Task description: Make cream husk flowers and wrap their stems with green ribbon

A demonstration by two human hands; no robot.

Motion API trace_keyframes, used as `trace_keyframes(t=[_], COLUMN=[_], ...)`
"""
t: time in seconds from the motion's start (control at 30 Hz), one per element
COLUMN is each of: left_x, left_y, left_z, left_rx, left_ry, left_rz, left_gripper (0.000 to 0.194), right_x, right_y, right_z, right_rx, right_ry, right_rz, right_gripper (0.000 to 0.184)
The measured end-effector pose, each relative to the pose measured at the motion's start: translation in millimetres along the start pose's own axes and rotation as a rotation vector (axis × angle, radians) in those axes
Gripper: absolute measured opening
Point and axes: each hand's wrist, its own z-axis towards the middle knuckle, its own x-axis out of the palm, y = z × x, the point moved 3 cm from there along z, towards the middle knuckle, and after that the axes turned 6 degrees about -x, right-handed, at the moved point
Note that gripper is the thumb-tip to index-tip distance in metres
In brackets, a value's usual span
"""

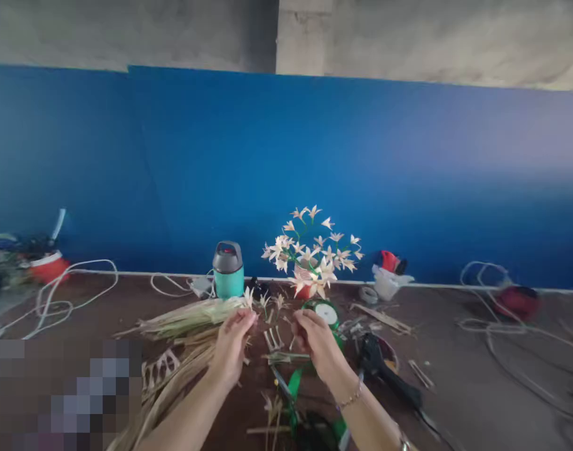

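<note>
My left hand is closed in a pinch, and a pale artificial flower rises from its fingertips. Across from it, my right hand has its fingers pressed together; what they hold, if anything, is too small to make out. Between and behind the hands lie more pale flowers and short pale sticks. Beyond them stands a striped pot with many cream flowers on green stems. A roll of green tape is just behind my right hand.
Dried husk strips spread left of my left hand. A black glue gun with a cable lies by my right forearm. A turquoise jug stands near the blue wall. White cords loop at the left. A white bag sits behind right.
</note>
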Motion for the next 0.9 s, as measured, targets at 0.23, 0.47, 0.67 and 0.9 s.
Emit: trace_keyframes(t=[0.23, 0.47, 0.67, 0.9], left_x=[11.0, 22.6, 25.8, 29.4], left_y=[-7.1, 3.6, -4.3, -17.8], left_z=[-12.5, -24.1, -26.4, -26.6], left_rx=[0.016, 0.002, -0.028, -0.095], left_ry=[0.085, 0.205, 0.239, 0.283], left_rz=[0.110, 0.258, 0.280, 0.231], left_gripper=[0.022, 0.022, 0.018, 0.020], right_x=[3.7, 24.5, 21.5, 22.4], right_y=[7.5, 9.9, 5.7, 2.4], right_z=[-3.1, -20.4, -15.2, -12.2], right_rx=[0.003, -0.108, -0.156, -0.319], right_ry=[0.083, 0.183, 0.164, 0.203], right_rz=[-0.043, -0.048, -0.039, -0.235], right_gripper=[0.019, 0.026, 0.022, 0.012])
